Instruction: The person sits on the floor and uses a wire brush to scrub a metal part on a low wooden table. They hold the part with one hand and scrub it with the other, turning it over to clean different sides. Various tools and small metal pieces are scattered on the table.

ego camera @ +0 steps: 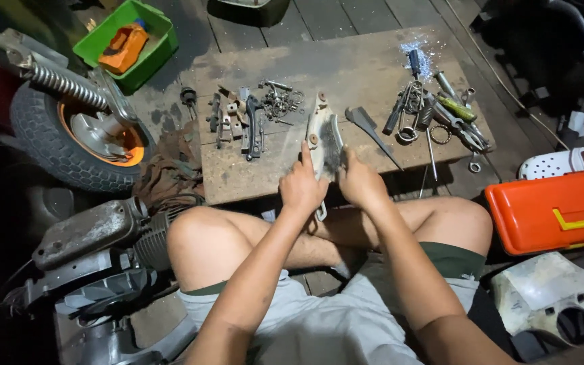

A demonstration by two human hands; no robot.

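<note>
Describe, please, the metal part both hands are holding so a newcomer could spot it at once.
Start at the wooden board lying on the plank floor before the seated person's knees. At its near edge, the left hand and right hand hold a pale, elongated metal part pointing away. Unlike the small dark bits left of it and the tool pile right, it is bigger, whitish and curved.
</note>
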